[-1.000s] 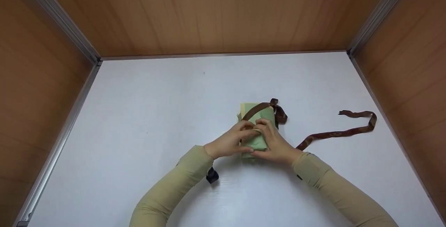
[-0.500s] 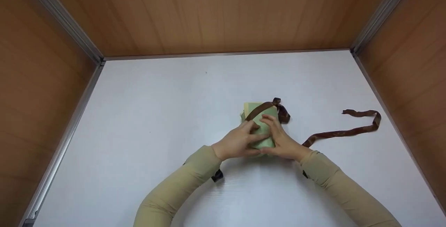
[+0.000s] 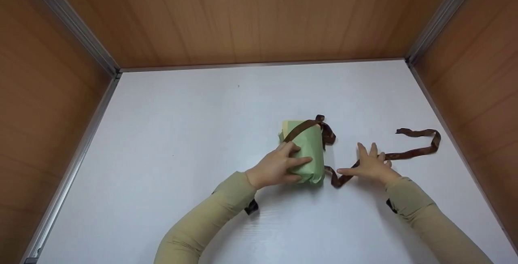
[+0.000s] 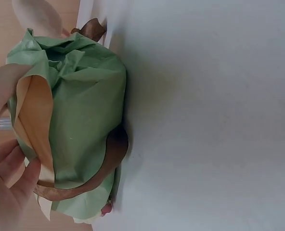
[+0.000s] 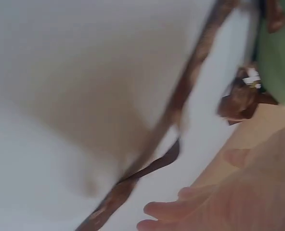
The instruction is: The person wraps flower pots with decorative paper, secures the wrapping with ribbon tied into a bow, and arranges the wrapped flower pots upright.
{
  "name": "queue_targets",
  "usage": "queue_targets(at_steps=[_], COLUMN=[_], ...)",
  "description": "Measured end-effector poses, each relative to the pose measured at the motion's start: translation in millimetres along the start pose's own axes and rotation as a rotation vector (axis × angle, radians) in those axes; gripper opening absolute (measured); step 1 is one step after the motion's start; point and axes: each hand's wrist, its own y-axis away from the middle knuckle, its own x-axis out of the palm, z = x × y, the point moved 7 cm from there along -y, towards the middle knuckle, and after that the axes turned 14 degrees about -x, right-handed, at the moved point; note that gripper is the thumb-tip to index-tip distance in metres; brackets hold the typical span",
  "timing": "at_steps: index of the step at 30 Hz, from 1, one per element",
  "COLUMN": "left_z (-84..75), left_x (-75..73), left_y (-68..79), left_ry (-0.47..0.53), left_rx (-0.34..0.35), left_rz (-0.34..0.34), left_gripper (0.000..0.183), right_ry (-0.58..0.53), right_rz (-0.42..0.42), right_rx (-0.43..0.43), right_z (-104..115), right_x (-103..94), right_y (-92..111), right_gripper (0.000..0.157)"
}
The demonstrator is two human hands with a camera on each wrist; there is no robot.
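Note:
A green paper-wrapped package [image 3: 309, 146] lies on the white table, its paper showing a tan inner flap [image 4: 34, 108] in the left wrist view. My left hand [image 3: 275, 167] presses on the package's left side, fingers spread over the paper and along the flap. A brown ribbon [image 3: 299, 129] crosses the package's far part and bunches at its far right corner. More brown ribbon [image 3: 412, 153] runs from the near right side across the table. Over this length hovers my right hand [image 3: 372, 165], fingers spread; whether it touches the ribbon I cannot tell.
The white table [image 3: 182, 114] is bounded by wood-look panels [image 3: 259, 17] at the back and both sides, with metal edging. A small dark piece [image 3: 251, 206] shows beside the left wrist. A small red bit [image 4: 107, 208] peeks out at the package's end.
My right hand has let go of the package and moved right, over the loose ribbon. The left hand has stayed on the package, whose near end is now uncovered.

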Motion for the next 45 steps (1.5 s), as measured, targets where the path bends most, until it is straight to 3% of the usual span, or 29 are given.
queue_targets(at_steps=[5, 10, 13, 16, 21, 26, 29, 32, 38, 45], left_z=[2.1, 2.3, 1.7, 1.9, 1.2, -0.7, -1.5, -1.9, -1.9, -1.3], left_x=[-0.4, 0.4, 0.1, -0.4, -0.1, 0.9, 2.0, 2.2, 1.8, 3.8], left_y=[2.3, 3.4, 3.9, 4.4, 4.2, 3.4, 2.9, 2.3, 1.3, -0.4], left_ry=[0.020, 0.031, 0.034, 0.031, 0.030, 0.043, 0.044, 0.049, 0.057, 0.040], left_rx=[-0.016, -0.005, 0.009, 0.008, 0.011, 0.025, 0.036, 0.030, 0.000, -0.001], left_rz=[0.010, -0.004, -0.022, -0.028, -0.036, -0.043, -0.044, -0.029, 0.003, -0.001], left_gripper=[0.049, 0.049, 0.048, 0.049, 0.050, 0.049, 0.049, 0.049, 0.049, 0.048], right_ry=[0.016, 0.073, 0.094, 0.118, 0.078, -0.053, -0.160, -0.326, -0.690, -0.868], right_rz=[0.011, -0.080, -0.156, -0.206, -0.158, -0.042, -0.024, -0.033, -0.125, -0.170], right_rx=[0.042, 0.013, -0.031, -0.102, -0.241, -0.231, -0.196, -0.195, -0.245, -0.324], right_z=[-9.3, -5.5, -3.0, 0.7, 3.4, -11.3, -23.6, -32.5, -38.2, -34.0], right_x=[7.4, 14.8, 14.9, 12.2, 7.6, -2.7, -16.9, -33.5, -62.1, -65.6], right_y=[0.1, -1.2, -0.1, 0.2, -2.5, -5.1, -4.1, -1.3, 2.6, -1.0], right_gripper=[0.133, 0.131, 0.108, 0.074, 0.021, 0.016, 0.030, 0.040, 0.024, 0.028])
